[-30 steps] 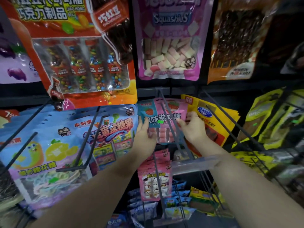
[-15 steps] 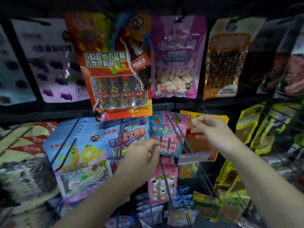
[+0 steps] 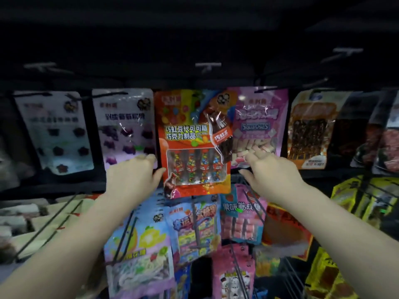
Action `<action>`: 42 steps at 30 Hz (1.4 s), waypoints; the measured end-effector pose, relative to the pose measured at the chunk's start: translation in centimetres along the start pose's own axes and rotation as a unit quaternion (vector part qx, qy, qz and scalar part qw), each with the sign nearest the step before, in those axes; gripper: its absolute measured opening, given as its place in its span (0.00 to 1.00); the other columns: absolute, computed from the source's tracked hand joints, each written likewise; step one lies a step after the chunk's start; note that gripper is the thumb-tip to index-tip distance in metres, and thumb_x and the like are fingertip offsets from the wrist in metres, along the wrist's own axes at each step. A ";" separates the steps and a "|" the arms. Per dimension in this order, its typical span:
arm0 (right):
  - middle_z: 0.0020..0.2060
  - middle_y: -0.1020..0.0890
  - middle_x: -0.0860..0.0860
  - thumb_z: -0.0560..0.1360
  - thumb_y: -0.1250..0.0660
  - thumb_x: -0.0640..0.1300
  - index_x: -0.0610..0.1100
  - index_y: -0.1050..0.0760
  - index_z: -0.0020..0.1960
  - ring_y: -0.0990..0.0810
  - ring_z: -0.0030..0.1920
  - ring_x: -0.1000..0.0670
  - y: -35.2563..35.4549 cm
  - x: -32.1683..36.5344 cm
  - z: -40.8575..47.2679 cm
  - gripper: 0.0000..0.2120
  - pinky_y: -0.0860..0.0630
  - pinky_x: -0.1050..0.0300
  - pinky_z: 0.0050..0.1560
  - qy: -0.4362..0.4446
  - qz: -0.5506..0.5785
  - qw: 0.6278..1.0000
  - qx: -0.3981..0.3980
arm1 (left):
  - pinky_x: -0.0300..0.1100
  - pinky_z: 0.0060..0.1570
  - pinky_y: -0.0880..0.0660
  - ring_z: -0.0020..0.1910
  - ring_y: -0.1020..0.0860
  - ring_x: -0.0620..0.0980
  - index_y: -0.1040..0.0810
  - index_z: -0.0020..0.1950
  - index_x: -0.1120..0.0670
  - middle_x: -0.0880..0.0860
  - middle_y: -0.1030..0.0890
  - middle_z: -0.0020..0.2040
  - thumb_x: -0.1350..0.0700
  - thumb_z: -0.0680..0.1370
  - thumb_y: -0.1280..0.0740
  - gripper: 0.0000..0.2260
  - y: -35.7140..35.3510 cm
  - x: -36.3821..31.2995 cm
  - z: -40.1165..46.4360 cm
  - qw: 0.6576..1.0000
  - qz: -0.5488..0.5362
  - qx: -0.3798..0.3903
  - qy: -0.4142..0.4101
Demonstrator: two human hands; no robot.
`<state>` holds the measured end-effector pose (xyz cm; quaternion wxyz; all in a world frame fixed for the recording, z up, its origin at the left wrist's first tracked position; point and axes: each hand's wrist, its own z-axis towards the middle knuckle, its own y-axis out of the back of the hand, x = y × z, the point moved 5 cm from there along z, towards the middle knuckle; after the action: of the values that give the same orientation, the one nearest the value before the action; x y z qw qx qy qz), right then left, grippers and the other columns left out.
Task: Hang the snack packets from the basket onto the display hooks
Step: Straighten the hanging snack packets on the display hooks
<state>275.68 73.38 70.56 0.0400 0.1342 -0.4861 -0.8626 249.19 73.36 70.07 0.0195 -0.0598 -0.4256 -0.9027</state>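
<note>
A large orange-red chocolate-bean packet (image 3: 194,145) hangs in the upper row of the display. My left hand (image 3: 133,175) is at its left edge, thumb touching the edge and fingers loosely spread. At the right edge is my right hand (image 3: 274,175), fingers stretched over the bottom of the pink Squashies packet (image 3: 259,126); it holds nothing. Below, the pink strawberry candy packet (image 3: 241,223) hangs on a long wire hook (image 3: 251,199), free of both hands. The basket is out of view.
More packets fill the upper row: white-and-purple ones (image 3: 125,126) at left, a brown one (image 3: 311,130) at right. Blue packets (image 3: 194,225) and yellow packets (image 3: 354,197) hang lower. Black wire hooks (image 3: 127,234) jut out toward me. The top shelf is dark.
Both hands let go of the pink strawberry packet on the lower hook and rose to the orange-red packet in the upper row. My view tilted upward.
</note>
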 end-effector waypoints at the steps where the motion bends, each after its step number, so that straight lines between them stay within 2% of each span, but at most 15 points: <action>1: 0.60 0.24 0.47 0.80 0.45 0.57 0.45 0.31 0.64 0.25 0.61 0.43 -0.2 0.2 0.9 0.20 0.25 0.52 0.48 -0.010 -0.013 1.000 0.006 | 0.40 0.29 0.33 0.38 0.18 0.57 0.22 0.48 0.54 0.52 0.19 0.46 0.39 0.77 0.37 0.18 -0.6 0.6 1.0 1.000 0.011 0.004 -0.003; 3: 0.59 0.24 0.46 0.80 0.46 0.59 0.44 0.31 0.62 0.25 0.60 0.43 -0.5 0.9 2.8 0.21 0.27 0.51 0.51 -0.024 -0.031 0.999 0.018 | 0.42 0.33 0.28 0.45 0.18 0.54 0.25 0.55 0.52 0.50 0.21 0.53 0.36 0.78 0.43 0.21 -1.5 1.0 2.8 1.000 0.015 0.022 -0.014; 5: 0.58 0.24 0.46 0.80 0.47 0.60 0.43 0.32 0.61 0.25 0.59 0.43 -1.0 1.5 4.6 0.22 0.28 0.50 0.51 -0.039 -0.047 0.998 0.027 | 0.43 0.36 0.29 0.50 0.19 0.54 0.27 0.60 0.50 0.49 0.22 0.56 0.36 0.78 0.44 0.22 -2.2 0.8 4.3 0.999 0.011 0.043 -0.026; 9: 0.59 0.26 0.45 0.81 0.47 0.59 0.41 0.34 0.62 0.25 0.59 0.43 -2.3 1.6 7.0 0.22 0.30 0.50 0.46 -0.072 -0.043 0.995 0.057 | 0.45 0.41 0.26 0.51 0.19 0.55 0.27 0.59 0.52 0.50 0.21 0.55 0.38 0.80 0.44 0.20 -3.7 0.5 6.7 0.998 0.006 0.061 -0.034; 12: 0.58 0.25 0.44 0.80 0.47 0.60 0.40 0.35 0.62 0.24 0.57 0.44 -3.4 1.9 8.3 0.24 0.30 0.52 0.43 -0.078 -0.006 0.995 0.064 | 0.46 0.43 0.26 0.52 0.19 0.58 0.26 0.58 0.53 0.52 0.20 0.54 0.40 0.80 0.44 0.19 -5.0 0.9 8.1 0.997 -0.025 0.072 -0.007; 16: 0.58 0.24 0.43 0.80 0.46 0.60 0.38 0.32 0.63 0.22 0.57 0.42 -4.2 2.1 9.8 0.26 0.25 0.49 0.47 -0.106 0.031 0.991 0.076 | 0.46 0.43 0.29 0.53 0.20 0.60 0.24 0.58 0.54 0.56 0.20 0.54 0.40 0.81 0.43 0.19 -5.8 0.9 9.2 0.996 -0.030 0.080 0.023; 20: 0.56 0.23 0.44 0.79 0.46 0.62 0.39 0.32 0.61 0.21 0.54 0.42 -4.4 1.3 9.8 0.26 0.29 0.52 0.41 -0.113 0.039 0.991 0.066 | 0.45 0.40 0.30 0.52 0.20 0.60 0.25 0.58 0.54 0.55 0.19 0.52 0.41 0.81 0.43 0.18 -5.8 0.6 8.6 0.997 -0.038 0.064 0.029; 22: 0.55 0.23 0.44 0.79 0.46 0.62 0.40 0.33 0.60 0.21 0.52 0.42 -4.3 1.3 9.1 0.26 0.31 0.53 0.40 -0.102 0.038 0.993 0.046 | 0.46 0.40 0.26 0.51 0.20 0.58 0.26 0.59 0.53 0.53 0.20 0.54 0.40 0.80 0.43 0.19 -6.1 0.8 7.6 0.997 -0.056 0.050 0.022; 25: 0.54 0.22 0.45 0.76 0.40 0.63 0.41 0.33 0.60 0.21 0.53 0.43 -4.4 1.5 7.9 0.27 0.31 0.53 0.42 -0.088 0.045 0.993 0.062 | 0.44 0.39 0.22 0.47 0.20 0.52 0.25 0.58 0.52 0.49 0.19 0.50 0.38 0.78 0.40 0.20 -7.4 1.3 6.2 0.989 -0.111 0.095 0.027; 28: 0.53 0.21 0.45 0.74 0.35 0.63 0.40 0.33 0.60 0.21 0.54 0.43 -5.1 2.0 7.3 0.29 0.30 0.53 0.44 -0.086 0.044 0.991 0.093 | 0.40 0.34 0.25 0.38 0.23 0.49 0.25 0.50 0.51 0.46 0.21 0.40 0.38 0.77 0.38 0.16 -8.2 1.0 5.7 0.975 -0.165 0.141 0.044; 30: 0.54 0.20 0.43 0.75 0.35 0.61 0.39 0.34 0.60 0.21 0.55 0.41 -5.8 2.3 7.5 0.28 0.29 0.52 0.44 -0.104 0.064 0.988 0.095 | 0.41 0.33 0.25 0.36 0.24 0.49 0.25 0.46 0.51 0.47 0.22 0.37 0.40 0.78 0.37 0.15 -8.3 0.5 5.9 0.975 -0.165 0.139 0.048; 35: 0.59 0.23 0.42 0.77 0.35 0.52 0.37 0.36 0.63 0.21 0.58 0.40 -8.1 3.0 9.0 0.24 0.24 0.48 0.51 -0.132 0.081 0.984 0.083 | 0.42 0.33 0.27 0.41 0.20 0.54 0.28 0.46 0.52 0.51 0.21 0.39 0.39 0.78 0.39 0.16 -9.3 -0.1 6.8 0.983 -0.109 0.134 0.064; 37: 0.59 0.24 0.43 0.78 0.35 0.49 0.37 0.36 0.64 0.23 0.59 0.41 -8.6 3.1 9.0 0.22 0.25 0.49 0.51 -0.134 0.078 0.984 0.084 | 0.42 0.32 0.30 0.42 0.21 0.55 0.29 0.47 0.53 0.51 0.22 0.40 0.40 0.79 0.40 0.17 -9.5 -0.4 6.5 0.988 -0.086 0.111 0.058; 39: 0.60 0.23 0.42 0.78 0.35 0.47 0.37 0.37 0.65 0.23 0.59 0.40 -8.3 2.9 8.6 0.21 0.27 0.50 0.47 -0.133 0.076 0.985 0.079 | 0.42 0.30 0.33 0.38 0.24 0.55 0.32 0.46 0.54 0.51 0.26 0.37 0.41 0.80 0.41 0.16 -9.7 -0.5 5.8 0.989 -0.104 0.084 0.057; 42: 0.62 0.25 0.40 0.79 0.37 0.52 0.35 0.40 0.68 0.24 0.61 0.38 -7.4 3.0 7.4 0.27 0.28 0.50 0.48 -0.142 0.079 0.982 0.095 | 0.46 0.32 0.24 0.38 0.22 0.56 0.28 0.46 0.55 0.53 0.22 0.38 0.44 0.79 0.38 0.14 -10.7 0.0 4.8 0.976 -0.179 0.097 0.078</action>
<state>271.29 82.79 67.37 0.0256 -0.0247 -0.5752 -0.8172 248.70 83.87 64.94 -0.1037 0.0904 -0.5124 -0.8476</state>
